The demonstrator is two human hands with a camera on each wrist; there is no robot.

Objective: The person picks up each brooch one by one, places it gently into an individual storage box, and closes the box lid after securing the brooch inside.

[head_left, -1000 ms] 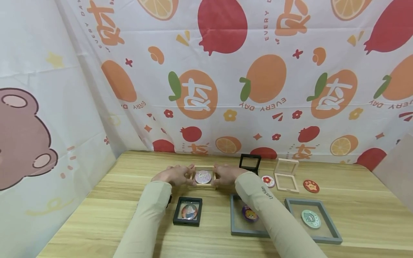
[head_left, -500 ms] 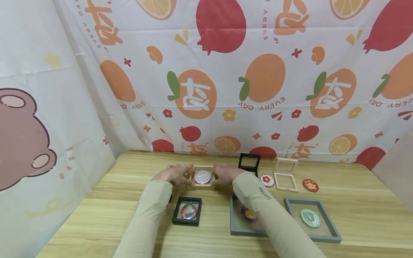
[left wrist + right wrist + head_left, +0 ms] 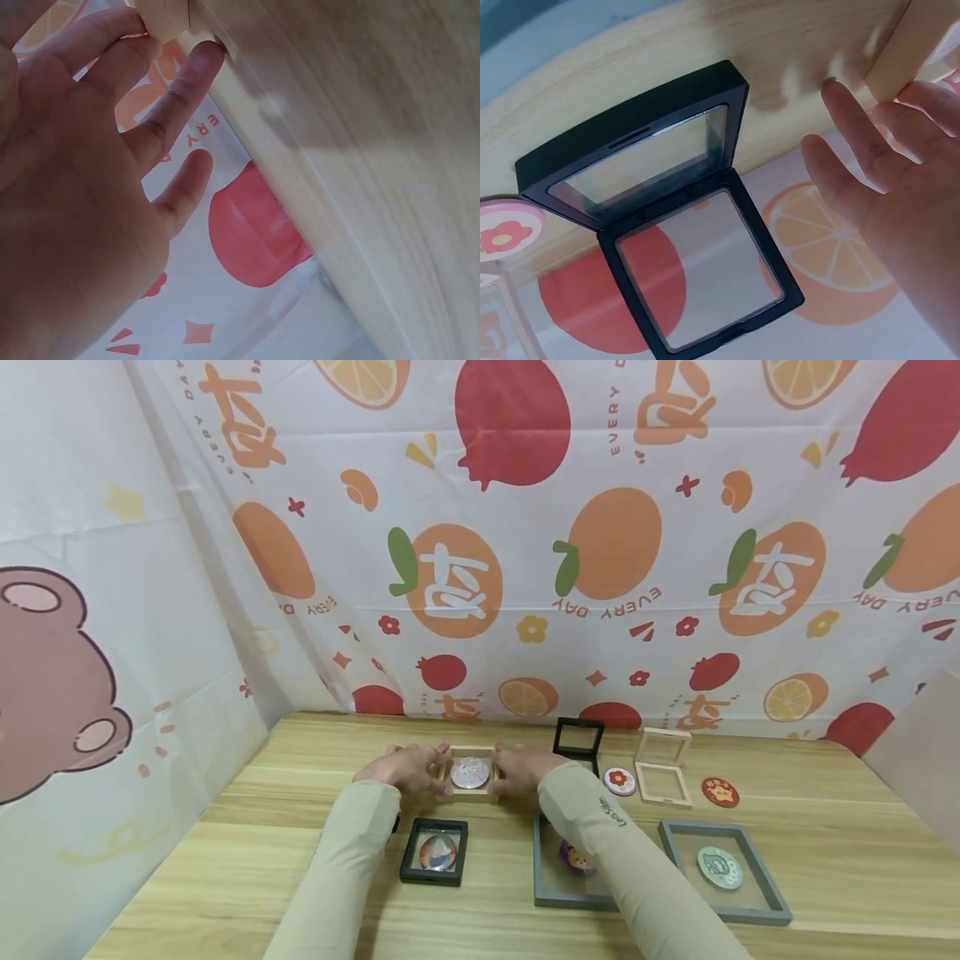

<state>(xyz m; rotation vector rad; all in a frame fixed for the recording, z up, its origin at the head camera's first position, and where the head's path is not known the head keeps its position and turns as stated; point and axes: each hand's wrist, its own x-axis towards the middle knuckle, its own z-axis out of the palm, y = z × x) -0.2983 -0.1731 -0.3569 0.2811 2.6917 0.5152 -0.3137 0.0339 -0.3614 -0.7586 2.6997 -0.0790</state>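
Note:
A pale wood-coloured display frame [image 3: 470, 792] lies near the back of the table, a round pinkish-purple badge [image 3: 469, 772] showing inside it. My left hand [image 3: 408, 768] grips the frame's left side, thumb at the front corner and a finger at the back one. On the opposite side my right hand [image 3: 523, 768] holds it the same way. The left wrist view catches a corner of the frame [image 3: 165, 16] at the fingertips, the other fingers spread. In the right wrist view, the frame's edge [image 3: 911, 49] meets the fingertips at upper right.
Closest to my left forearm is a closed black frame [image 3: 435, 879] with a badge. Two grey frames [image 3: 577, 902] [image 3: 753, 916] with badges lie at the right, one partly under my right sleeve. Behind stand an open black case [image 3: 580, 724], an open cream case [image 3: 665, 800] and loose badges [image 3: 620, 781] [image 3: 720, 792].

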